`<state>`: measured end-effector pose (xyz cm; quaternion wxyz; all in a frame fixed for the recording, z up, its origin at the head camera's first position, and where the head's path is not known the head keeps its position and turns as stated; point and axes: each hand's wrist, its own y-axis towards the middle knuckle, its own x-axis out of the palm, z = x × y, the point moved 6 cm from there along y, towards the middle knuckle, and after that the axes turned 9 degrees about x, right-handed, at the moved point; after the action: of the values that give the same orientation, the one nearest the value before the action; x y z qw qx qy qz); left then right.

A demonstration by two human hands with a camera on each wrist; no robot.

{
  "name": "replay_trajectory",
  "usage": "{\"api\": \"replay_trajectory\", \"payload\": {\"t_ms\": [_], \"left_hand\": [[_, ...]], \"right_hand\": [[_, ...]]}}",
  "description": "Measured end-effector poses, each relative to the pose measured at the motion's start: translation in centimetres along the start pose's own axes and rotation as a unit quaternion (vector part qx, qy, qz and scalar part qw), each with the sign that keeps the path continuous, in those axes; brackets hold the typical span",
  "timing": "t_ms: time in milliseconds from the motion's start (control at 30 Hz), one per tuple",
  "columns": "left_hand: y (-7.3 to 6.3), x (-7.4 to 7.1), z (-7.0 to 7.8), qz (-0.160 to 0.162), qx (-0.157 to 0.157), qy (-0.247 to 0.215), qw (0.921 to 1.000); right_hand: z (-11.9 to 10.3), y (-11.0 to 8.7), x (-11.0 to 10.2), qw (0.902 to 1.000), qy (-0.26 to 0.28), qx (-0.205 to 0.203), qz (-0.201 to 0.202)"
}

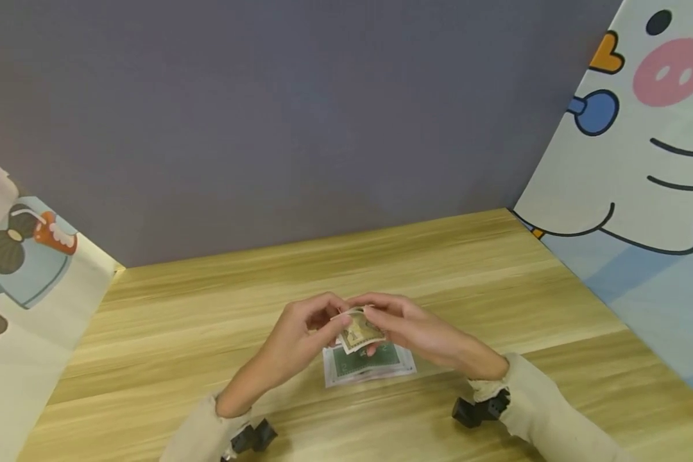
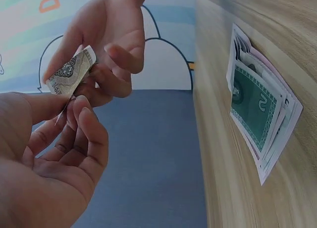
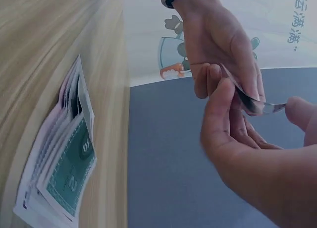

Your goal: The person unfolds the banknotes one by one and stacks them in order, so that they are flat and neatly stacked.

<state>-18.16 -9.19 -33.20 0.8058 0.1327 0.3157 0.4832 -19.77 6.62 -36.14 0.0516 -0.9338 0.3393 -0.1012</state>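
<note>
In the head view my left hand (image 1: 297, 337) and right hand (image 1: 421, 330) meet over the table, with a small tan-and-white printed banknote (image 1: 359, 333) between them. The left thumb and fingers pinch one side of the note; the right thumb lies on its other side with fingers behind. The note is bent, as the left wrist view shows of its patterned face (image 2: 72, 74). Below the hands lies a stack of paper notes (image 1: 369, 372), a green one on top. In the right wrist view this green note (image 3: 74, 171) bears a "2", and the stack's edges fan apart.
The stack lies on a wood-grain table (image 1: 208, 301). A dark grey panel (image 1: 294, 128) rises along the far edge. Side walls with cartoon prints, a pig-nosed figure (image 1: 672, 70) at right and a figure with a drink (image 1: 54, 234) at left, flank the table.
</note>
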Motion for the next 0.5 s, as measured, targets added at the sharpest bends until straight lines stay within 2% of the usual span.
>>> {"api": "replay_trajectory", "payload": {"t_ms": [333,500], "left_hand": [[0.0,-0.8,-0.4,0.003,-0.021,0.035,0.9992],[0.0,-1.1,-0.6,0.004,-0.018,0.04,0.999]], "right_hand": [[-0.4,0.1,-1.9,0.9939,-0.09,0.001,0.065],[-0.3,0.4,-3.3,0.9819,-0.173,-0.02,0.074]]}}
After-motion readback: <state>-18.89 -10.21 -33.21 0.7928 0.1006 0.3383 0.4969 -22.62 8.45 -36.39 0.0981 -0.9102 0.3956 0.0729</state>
